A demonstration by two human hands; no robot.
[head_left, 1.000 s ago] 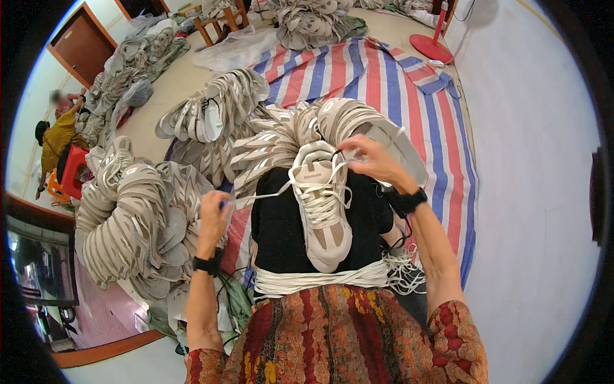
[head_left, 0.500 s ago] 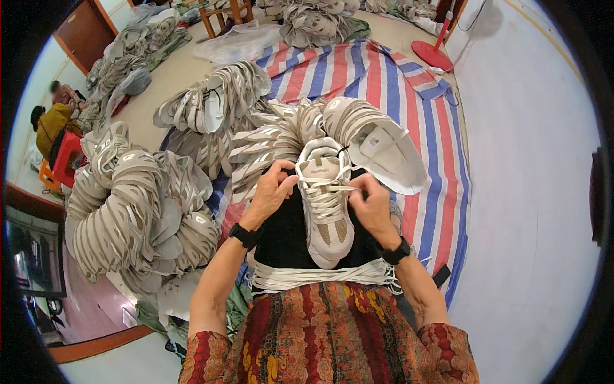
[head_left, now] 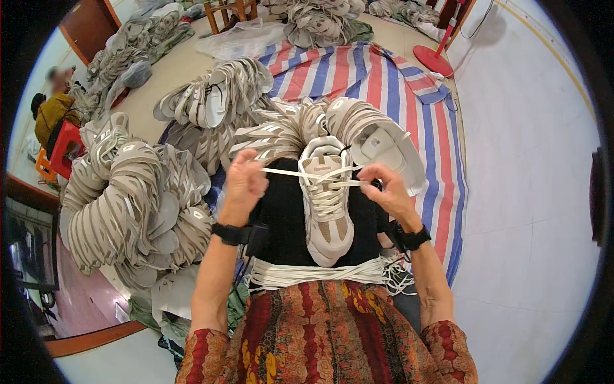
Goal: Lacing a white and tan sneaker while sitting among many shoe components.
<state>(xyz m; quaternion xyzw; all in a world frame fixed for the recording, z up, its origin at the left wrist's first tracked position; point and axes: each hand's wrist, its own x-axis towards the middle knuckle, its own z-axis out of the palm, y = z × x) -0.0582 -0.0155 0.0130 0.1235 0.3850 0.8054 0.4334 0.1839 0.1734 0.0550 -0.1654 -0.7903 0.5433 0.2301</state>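
A beige and white sneaker upper lies on a black cloth over my lap, toe toward me. Pale laces criss-cross its front. My left hand, closed and held off to the left, pinches one end of a cream shoelace stretched taut from the upper. Close to the upper's right edge, my right hand has thumb and forefinger pinched on the shoelace where it comes out on that side; its other fingers are curled. A bundle of white laces lies across my lap, nearest my body.
Strung bunches of shoe uppers are heaped at the left, with more just beyond my lap. A striped tarp covers the floor ahead and right, beside a white wall. Far left, a person sits by a red stool.
My left hand has moved away to the left, drawing the shoelace out straight. My right hand has shifted slightly right, still on the lace. The upper has stayed in place.
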